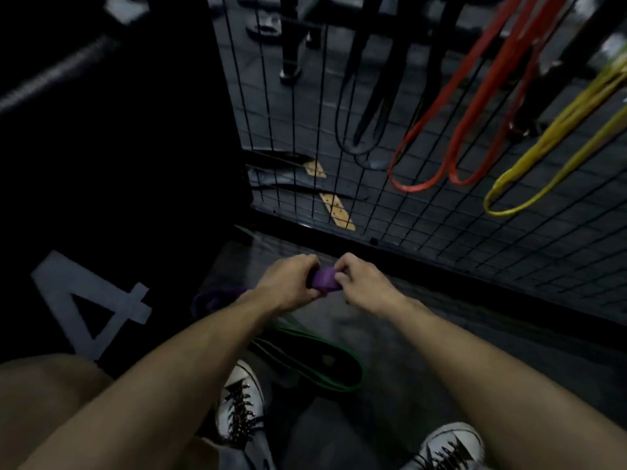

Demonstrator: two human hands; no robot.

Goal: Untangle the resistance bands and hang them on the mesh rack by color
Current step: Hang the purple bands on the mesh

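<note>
A snag is the main risk: the purple band [325, 280] trails down to the left toward the floor, where a green band [307, 362] lies by the shoes, and if the purple one is lifted while still looped with it, both could be dragged up together. The purple band is pinched between the left hand [287, 283] and the right hand [363, 285], fingers curled tightly around a bunched fold. On the mesh rack [424, 212], red bands [451, 137] and yellow bands [543, 154] are already hung.
</note>
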